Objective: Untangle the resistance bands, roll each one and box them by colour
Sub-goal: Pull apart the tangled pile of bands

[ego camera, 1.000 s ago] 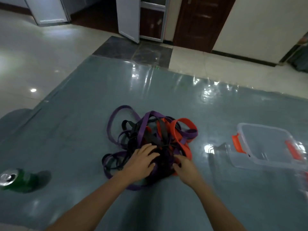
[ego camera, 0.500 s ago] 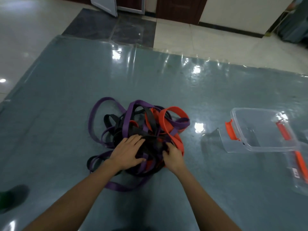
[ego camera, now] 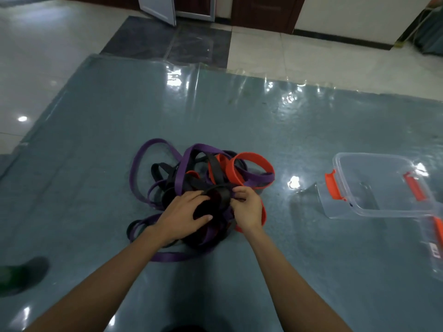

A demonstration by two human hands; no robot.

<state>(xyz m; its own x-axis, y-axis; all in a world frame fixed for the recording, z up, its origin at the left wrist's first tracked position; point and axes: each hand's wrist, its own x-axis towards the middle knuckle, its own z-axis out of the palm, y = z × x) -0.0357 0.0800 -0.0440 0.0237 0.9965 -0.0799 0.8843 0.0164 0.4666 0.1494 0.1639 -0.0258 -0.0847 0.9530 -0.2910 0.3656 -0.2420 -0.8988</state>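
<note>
Bands (ego camera: 203,178) lie knotted together: purple, black, orange loops.

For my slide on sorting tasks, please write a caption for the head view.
Both hands, left hand and right hand, work a tangled pile of bands beside a clear box.

The resistance bands (ego camera: 203,185) are lying in one knotted heap in front of me, purple, black and orange loops crossing over each other, a long purple loop (ego camera: 143,168) trailing out to the left. A clear box (ego camera: 381,185) with orange clips is sitting open, well apart on my right.
</note>
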